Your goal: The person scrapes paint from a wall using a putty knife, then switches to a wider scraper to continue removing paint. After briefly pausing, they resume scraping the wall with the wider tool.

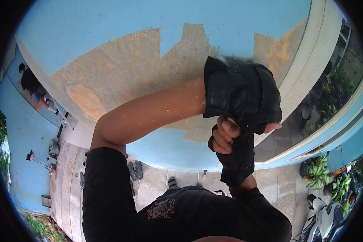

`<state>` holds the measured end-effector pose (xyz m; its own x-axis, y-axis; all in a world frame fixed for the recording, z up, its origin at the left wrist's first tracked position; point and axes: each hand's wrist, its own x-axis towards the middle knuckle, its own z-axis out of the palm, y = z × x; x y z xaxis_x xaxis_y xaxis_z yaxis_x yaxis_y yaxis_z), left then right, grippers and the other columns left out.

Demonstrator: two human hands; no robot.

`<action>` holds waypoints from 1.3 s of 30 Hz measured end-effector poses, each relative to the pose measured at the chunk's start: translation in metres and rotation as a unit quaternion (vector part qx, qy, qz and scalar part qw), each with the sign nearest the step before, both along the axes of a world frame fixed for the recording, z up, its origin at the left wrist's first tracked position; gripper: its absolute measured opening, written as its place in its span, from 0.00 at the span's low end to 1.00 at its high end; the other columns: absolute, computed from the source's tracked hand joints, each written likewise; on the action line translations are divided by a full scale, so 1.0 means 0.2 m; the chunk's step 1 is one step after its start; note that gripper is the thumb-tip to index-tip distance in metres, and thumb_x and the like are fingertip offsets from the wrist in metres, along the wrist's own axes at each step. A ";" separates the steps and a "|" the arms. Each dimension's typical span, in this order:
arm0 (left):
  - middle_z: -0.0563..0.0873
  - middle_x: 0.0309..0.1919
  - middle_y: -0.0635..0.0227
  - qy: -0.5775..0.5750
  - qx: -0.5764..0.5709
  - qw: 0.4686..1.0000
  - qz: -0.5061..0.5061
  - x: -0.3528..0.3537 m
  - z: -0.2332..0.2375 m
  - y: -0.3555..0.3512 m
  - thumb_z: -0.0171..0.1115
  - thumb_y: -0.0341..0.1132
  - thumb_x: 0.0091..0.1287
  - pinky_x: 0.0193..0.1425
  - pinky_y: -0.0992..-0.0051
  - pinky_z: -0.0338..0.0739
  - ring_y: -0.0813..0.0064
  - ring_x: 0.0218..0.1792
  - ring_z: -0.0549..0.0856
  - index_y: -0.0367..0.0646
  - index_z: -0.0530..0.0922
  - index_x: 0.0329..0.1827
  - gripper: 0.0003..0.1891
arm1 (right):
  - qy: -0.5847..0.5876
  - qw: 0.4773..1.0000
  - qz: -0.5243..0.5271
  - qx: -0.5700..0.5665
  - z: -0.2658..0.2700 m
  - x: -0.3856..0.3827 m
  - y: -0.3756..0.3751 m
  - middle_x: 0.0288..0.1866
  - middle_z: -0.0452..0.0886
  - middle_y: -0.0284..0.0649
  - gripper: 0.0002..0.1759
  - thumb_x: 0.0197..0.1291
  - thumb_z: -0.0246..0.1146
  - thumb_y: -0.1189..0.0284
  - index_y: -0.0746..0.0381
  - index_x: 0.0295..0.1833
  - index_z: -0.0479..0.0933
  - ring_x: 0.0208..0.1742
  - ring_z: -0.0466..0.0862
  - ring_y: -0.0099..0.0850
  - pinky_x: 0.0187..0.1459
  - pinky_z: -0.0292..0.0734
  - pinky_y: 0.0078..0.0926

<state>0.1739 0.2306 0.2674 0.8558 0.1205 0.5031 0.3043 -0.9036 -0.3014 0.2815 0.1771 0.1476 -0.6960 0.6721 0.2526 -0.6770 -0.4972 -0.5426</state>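
Observation:
My left hand [246, 92] wears a black fingerless glove and is raised against the wall [149, 52], where blue paint has come off in a broad grey-brown patch. It looks closed, one bare fingertip showing at its right, the other fingers hidden. Just below and touching it is my right hand [230, 141], in a similar glove. Its fingers are curled tightly, and a small pale bit shows above them; I cannot make out what is held. Light flecks dot my left forearm [157, 107].
At far left, another person [30, 82] is near a ladder [64, 120]. A broom [38, 160] and a bucket [53, 148] are along that side. Sandals [135, 170] lie on the paving. A small tool [205, 174] is near the wall's foot. Potted plants [318, 172] and a motorbike [320, 218] stand at right.

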 end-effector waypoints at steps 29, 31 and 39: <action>0.82 0.26 0.70 -0.067 -0.208 0.976 0.001 -0.01 -0.08 0.12 0.69 0.50 0.56 0.40 0.71 0.77 0.71 0.30 0.82 0.53 0.81 0.28 0.12 | 0.012 1.000 -0.021 0.020 0.09 -0.02 0.06 0.18 0.58 0.26 0.17 0.65 0.66 0.67 0.57 0.28 0.65 0.13 0.59 0.17 0.18 0.55 0.19; 0.82 0.26 0.69 -0.080 -0.132 0.988 -0.007 -0.01 -0.08 0.12 0.69 0.50 0.57 0.41 0.71 0.77 0.70 0.31 0.82 0.53 0.81 0.28 0.13 | 0.006 0.999 -0.015 0.031 0.07 -0.02 0.05 0.18 0.60 0.27 0.17 0.67 0.62 0.69 0.57 0.27 0.64 0.13 0.60 0.18 0.17 0.57 0.18; 0.80 0.23 0.70 -0.130 0.005 0.991 0.032 0.00 -0.06 0.09 0.69 0.50 0.57 0.39 0.70 0.76 0.68 0.28 0.82 0.52 0.81 0.27 0.13 | 0.011 0.999 -0.044 0.017 0.11 -0.06 0.05 0.19 0.62 0.27 0.17 0.69 0.59 0.70 0.57 0.26 0.63 0.12 0.61 0.17 0.15 0.58 0.17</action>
